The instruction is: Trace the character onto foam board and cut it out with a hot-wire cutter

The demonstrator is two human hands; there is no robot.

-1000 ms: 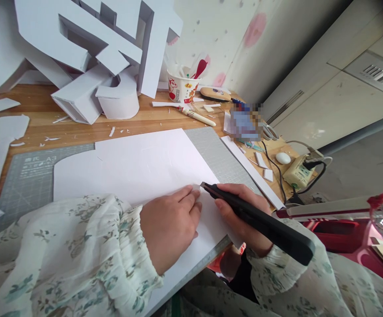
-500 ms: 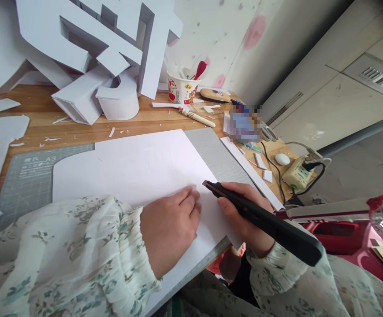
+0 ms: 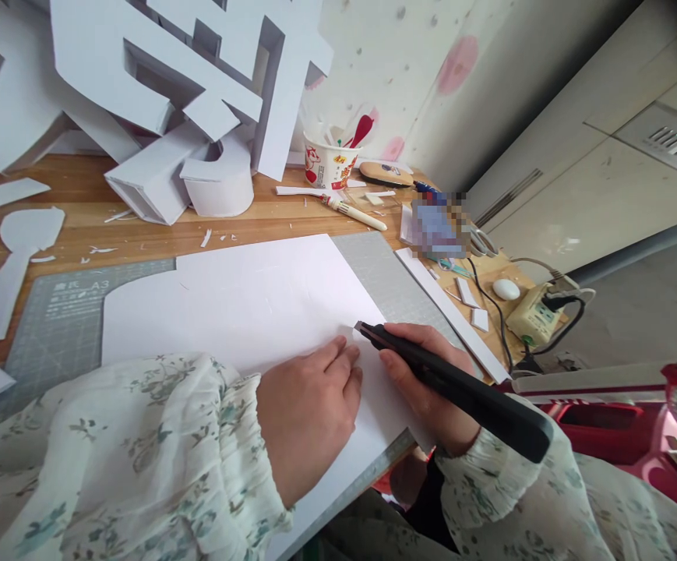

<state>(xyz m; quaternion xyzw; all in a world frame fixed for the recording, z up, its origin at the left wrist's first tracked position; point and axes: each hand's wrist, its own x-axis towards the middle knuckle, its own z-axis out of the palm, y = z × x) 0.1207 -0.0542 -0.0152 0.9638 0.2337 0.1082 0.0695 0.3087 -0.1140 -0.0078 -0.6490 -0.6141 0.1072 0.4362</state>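
A large sheet of white board (image 3: 256, 288) lies over a grey cutting mat (image 3: 51, 319). My left hand (image 3: 315, 413) rests palm down on the sheet, its fingers slightly bent and close together; the thumb is hidden. In my right hand (image 3: 431, 382) is a black utility knife (image 3: 460, 389), gripped by its handle. The knife slants down to the left, and its blade tip is at the sheet's surface, just beyond my left fingertips. Whether the blade has entered the board I cannot tell.
White cut-out board shapes (image 3: 209, 86) are stacked at the back left. A paper cup (image 3: 329, 164) with spoons, a pen-like tool (image 3: 355, 212) and white scraps (image 3: 206, 238) lie behind the mat. To the right are a long white strip (image 3: 452, 312) and a power strip (image 3: 534, 315) with cables.
The knife has moved left relative to the sheet, bringing its tip closer to my left fingertips. My left hand stays on the board. The whole view has shifted slightly.
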